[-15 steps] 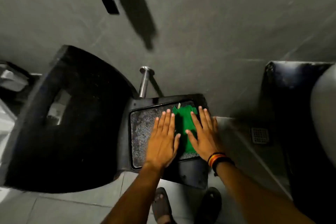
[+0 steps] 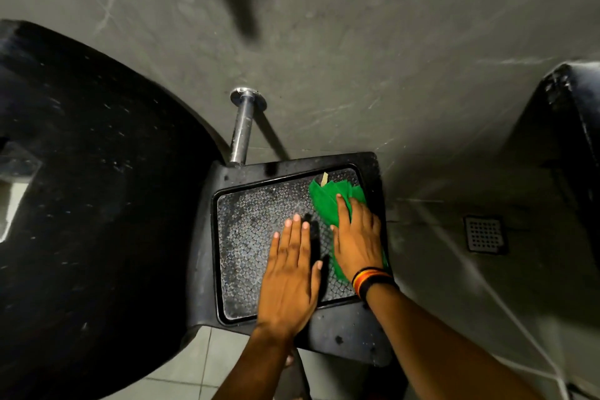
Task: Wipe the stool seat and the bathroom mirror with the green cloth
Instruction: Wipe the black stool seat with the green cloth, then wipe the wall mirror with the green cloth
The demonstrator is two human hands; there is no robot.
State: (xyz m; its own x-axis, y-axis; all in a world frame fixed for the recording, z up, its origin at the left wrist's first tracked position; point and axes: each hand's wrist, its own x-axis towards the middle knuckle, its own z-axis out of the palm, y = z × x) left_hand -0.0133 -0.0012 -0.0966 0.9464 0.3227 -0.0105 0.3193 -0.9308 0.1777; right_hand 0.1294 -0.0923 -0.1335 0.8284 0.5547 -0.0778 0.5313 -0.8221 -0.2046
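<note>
A black plastic stool [image 2: 344, 338] stands below me, its inset seat panel [image 2: 253, 237] speckled grey. The green cloth [image 2: 324, 200] lies on the right side of the seat, a small tan tag at its far edge. My right hand [image 2: 357, 237] presses flat on the cloth, with striped bands on the wrist. My left hand [image 2: 289, 273] lies flat on the bare seat panel beside it, fingers together, holding nothing. No mirror is in view.
A large black rounded object [image 2: 97, 204] fills the left. A chrome pipe [image 2: 242, 130] runs from the grey wall down behind the stool. A floor drain grate [image 2: 485, 235] lies at right, beside another dark object [image 2: 565, 146]. Pale floor tiles [image 2: 207, 367] show below.
My right hand has slid the green cloth from the seat's middle toward its right edge. My left hand has stayed flat on the seat. The view sits closer to the stool.
</note>
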